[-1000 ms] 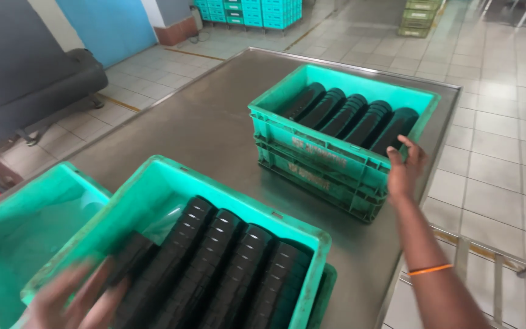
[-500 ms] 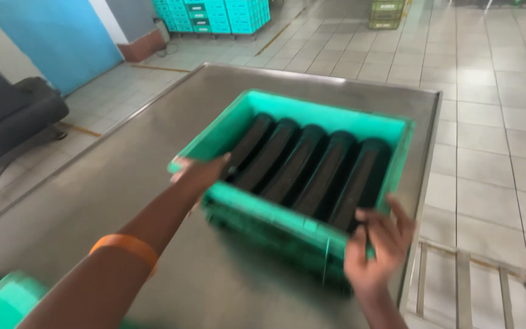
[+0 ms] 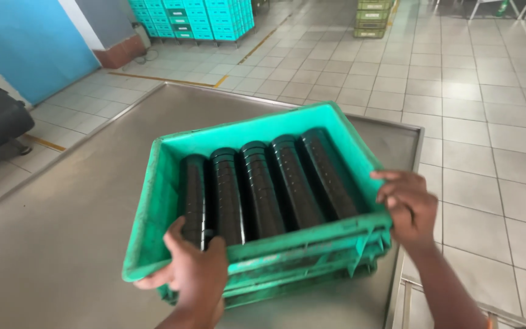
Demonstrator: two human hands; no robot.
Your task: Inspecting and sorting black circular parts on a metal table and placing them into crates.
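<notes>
Both hands grip the green crate at the desk's near right edge: the left hand closed on its near rim, the right hand clasping its right corner. The lifting step looks underway; black stacked discs inside call for a level carry.

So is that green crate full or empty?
Full: the green crate holds five rows of stacked black discs side by side, filling its floor.
</notes>
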